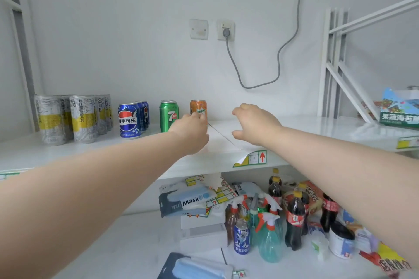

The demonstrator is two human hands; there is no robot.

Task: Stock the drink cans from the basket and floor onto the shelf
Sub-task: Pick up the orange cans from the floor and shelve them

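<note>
We are reaching over the white shelf [294, 129]. Silver cans [72, 118], blue Pepsi cans [130, 120] and a green 7up can [169, 115] are standing left of the orange can [198, 107]. Our left hand [190, 133] is curling its fingers round the orange can. Our right hand [254, 123] is hovering nearby, its fingers loosely bent and holding nothing.

Light: bright, even, diffuse; white wall [136, 29] near washed out | Shadows: few, soft-edged | Glare: mild sheen on shelf [317, 129] top at right | Focus: soft throughout; my left forearm [68, 188] smeared close to lens | Distortion: wide-angle; frame upright [326, 63] leans at edge.
</note>
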